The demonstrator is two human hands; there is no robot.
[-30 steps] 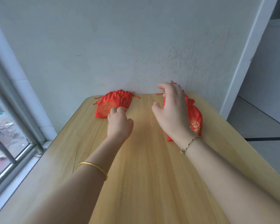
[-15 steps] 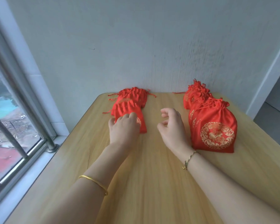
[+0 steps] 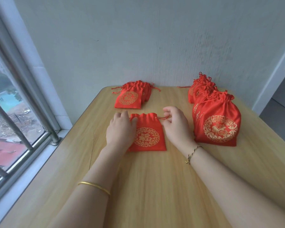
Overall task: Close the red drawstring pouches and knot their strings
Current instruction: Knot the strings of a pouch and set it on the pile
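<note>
A flat red drawstring pouch (image 3: pixel 147 137) with a gold round emblem lies on the wooden table (image 3: pixel 155 186) between my hands, its mouth gathered a little. My left hand (image 3: pixel 120 129) lies over the pouch's left edge, fingertips curled at its top left corner where the string comes out. My right hand (image 3: pixel 176 124) is at the pouch's top right corner and pinches the thin red string (image 3: pixel 163 118) there. A stack of flat pouches (image 3: pixel 130 97) sits behind at the left. A row of fuller, tied pouches (image 3: pixel 217 122) stands at the right.
A grey wall (image 3: pixel 155 46) closes off the table's far edge right behind the pouches. A window with metal bars (image 3: pixel 15 120) runs along the left side. The table's right edge drops to a floor and doorway (image 3: pixel 280 104).
One pouch has come from the left stack to the middle of the table, nearer me. My left hand came back with it, and my right hand moved to its right string.
</note>
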